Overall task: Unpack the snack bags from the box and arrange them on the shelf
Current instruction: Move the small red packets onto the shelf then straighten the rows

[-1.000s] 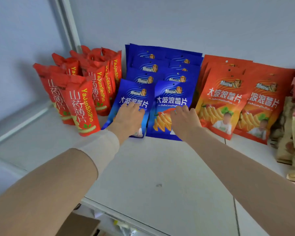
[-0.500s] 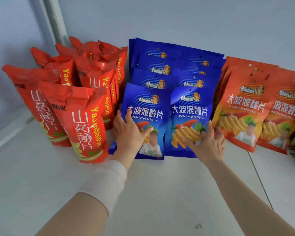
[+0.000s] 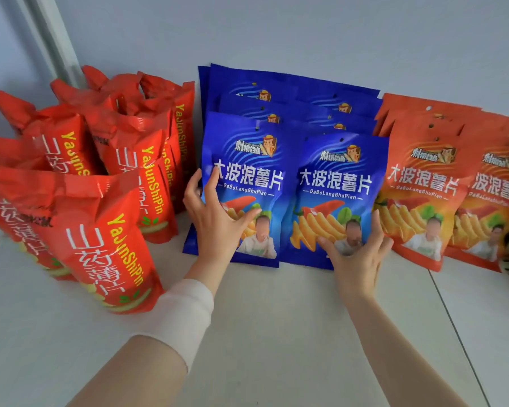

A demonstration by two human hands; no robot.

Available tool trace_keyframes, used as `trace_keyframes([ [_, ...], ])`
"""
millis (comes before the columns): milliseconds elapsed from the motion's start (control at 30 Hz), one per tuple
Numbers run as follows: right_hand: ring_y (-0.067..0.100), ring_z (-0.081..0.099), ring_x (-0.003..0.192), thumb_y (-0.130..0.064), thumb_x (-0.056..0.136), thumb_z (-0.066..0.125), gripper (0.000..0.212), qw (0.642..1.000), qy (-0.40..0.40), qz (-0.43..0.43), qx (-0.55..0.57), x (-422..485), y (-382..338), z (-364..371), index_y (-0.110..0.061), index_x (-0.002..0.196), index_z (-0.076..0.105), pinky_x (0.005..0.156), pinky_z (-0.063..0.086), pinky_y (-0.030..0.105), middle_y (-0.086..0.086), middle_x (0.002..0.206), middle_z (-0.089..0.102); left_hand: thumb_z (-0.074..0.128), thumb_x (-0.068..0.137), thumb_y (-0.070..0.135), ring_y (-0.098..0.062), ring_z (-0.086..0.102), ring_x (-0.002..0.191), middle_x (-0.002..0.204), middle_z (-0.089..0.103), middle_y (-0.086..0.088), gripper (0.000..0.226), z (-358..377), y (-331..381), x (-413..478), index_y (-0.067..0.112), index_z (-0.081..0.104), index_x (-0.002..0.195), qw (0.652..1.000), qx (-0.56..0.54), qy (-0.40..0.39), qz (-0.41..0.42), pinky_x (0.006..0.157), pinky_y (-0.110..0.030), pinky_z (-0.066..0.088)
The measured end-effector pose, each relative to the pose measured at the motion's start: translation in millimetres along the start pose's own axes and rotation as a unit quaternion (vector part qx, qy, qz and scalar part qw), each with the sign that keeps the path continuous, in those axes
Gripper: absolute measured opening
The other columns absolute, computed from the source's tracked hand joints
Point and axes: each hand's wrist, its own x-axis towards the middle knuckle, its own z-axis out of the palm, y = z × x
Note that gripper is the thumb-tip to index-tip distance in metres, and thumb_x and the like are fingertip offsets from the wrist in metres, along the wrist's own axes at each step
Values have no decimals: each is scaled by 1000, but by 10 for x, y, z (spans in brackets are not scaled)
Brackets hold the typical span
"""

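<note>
Blue snack bags [image 3: 294, 95] lean back in rows on the white shelf [image 3: 276, 333], long sides upright. The left hand [image 3: 215, 221], fingers spread, presses the left front bag [image 3: 247, 163] at its left edge. The right hand [image 3: 356, 257], fingers splayed, presses the right front bag [image 3: 338, 177] near its lower right corner. Each bag rises just beyond its hand.

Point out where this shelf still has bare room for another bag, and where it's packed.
Bare: the shelf front, the wide strip before the red bags, blue bags and orange bags. Crowded: the back along the wall, bags overlapping in rows; the left hand fills the slim gap between red and blue.
</note>
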Motion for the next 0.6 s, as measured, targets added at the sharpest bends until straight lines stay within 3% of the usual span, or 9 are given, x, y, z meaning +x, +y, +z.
trace_keyframes([
  [133,10,33,113,-13,65,83,98,999,7,-35,11,122,38,65,-17,145,25,97,29,23,-2,119,26,70,61,51,-23,29,129,138,33,-19,88,98,-24,95,10,44,134,1000,-15,-5,18,110,-32,28],
  [233,16,36,115,-14,66,83,94,997,-13,-75,-32,159,142,83,-11,143,29,98,29,22,10,120,33,67,68,51,-23,28,129,139,33,-21,80,128,-94,61,7,48,131,999,18,-9,50,111,-23,23],
  [367,34,37,124,-20,70,80,87,994,-5,-87,-68,93,191,127,-3,141,33,104,28,31,23,129,36,60,77,54,-27,29,127,142,27,-17,71,170,-173,-33,8,48,130,993,84,-3,78,108,-42,33],
  [467,39,33,128,-30,74,75,83,990,15,-89,-107,38,169,161,-1,140,34,107,26,41,26,137,33,52,83,57,-29,29,130,143,20,-11,69,200,-186,-72,9,45,132,984,151,2,95,107,-45,33],
  [600,41,29,132,-40,75,63,81,986,17,-89,-140,-4,99,159,-3,140,34,108,23,48,25,143,29,37,90,60,-33,27,135,145,23,-19,66,216,-195,-115,12,38,134,975,201,-3,94,108,-47,31],
])
